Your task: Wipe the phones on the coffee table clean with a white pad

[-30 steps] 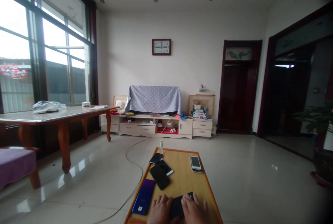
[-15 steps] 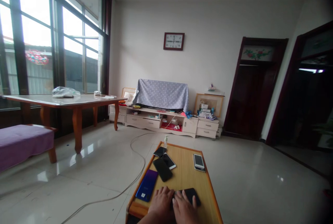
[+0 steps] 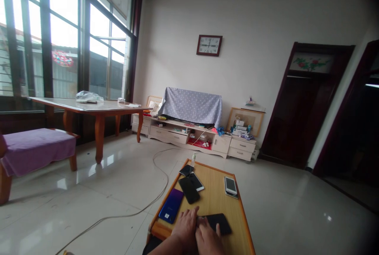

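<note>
My left hand [image 3: 186,223] lies palm down on the small wooden table [image 3: 214,199], fingers stretched out. Beside it and touching it is my right hand [image 3: 208,238], its little finger apart from the others, at the left end of a black smartphone [image 3: 219,223]. Part of that phone is covered by the right hand. A blue-purple phone [image 3: 171,206] lies left of my left hand. Beyond it, a dark phone [image 3: 189,190] overlaps a white-edged phone [image 3: 197,181], with another black phone [image 3: 186,170] behind. Two stacked phones [image 3: 230,186] lie near the right edge.
A pump bottle [image 3: 193,159] stands at the table's far end. A cable [image 3: 127,215] runs across the floor on the left. Farther off are a larger table [image 3: 89,107], a bench with a purple cover [image 3: 40,148] and a white TV cabinet [image 3: 166,134].
The view has turned left, so the room appears shifted right. The right hand's fingers have drawn in closer to the left hand, uncovering more of the black phone.
</note>
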`<state>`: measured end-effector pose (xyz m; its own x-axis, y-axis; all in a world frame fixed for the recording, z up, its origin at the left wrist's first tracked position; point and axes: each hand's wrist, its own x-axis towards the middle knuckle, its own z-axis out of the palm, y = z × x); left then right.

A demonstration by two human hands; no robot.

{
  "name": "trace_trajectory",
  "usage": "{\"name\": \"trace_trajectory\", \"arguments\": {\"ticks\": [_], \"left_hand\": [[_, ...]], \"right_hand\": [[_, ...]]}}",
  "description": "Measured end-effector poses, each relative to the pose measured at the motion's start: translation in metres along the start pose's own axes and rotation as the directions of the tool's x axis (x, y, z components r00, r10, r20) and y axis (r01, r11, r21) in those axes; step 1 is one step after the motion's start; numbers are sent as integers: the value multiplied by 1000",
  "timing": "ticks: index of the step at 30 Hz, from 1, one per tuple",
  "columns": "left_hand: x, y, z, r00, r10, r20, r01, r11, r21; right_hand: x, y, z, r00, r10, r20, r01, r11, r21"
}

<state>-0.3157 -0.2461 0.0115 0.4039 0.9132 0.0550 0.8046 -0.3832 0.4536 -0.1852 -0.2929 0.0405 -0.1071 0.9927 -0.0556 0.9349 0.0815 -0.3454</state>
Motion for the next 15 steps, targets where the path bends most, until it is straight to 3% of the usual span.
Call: {"name": "trace_trajectory", "arguments": {"ticks": [4,9,15], "left_hand": [[0,-1,1,1000,6,-3,-6,1000,0],[-3,1,0,999,-6,-43,5,1000,-13],[-1,0,0,1000,22,-19,-22,1000,-3]], "right_hand": [[-2,4,-6,999,-41,-2,41,999,-16],[7,31,-14,980,176,-96,-182,982,-48],[2,8,-3,1000,-14,-24,14,1000,-22]]}}
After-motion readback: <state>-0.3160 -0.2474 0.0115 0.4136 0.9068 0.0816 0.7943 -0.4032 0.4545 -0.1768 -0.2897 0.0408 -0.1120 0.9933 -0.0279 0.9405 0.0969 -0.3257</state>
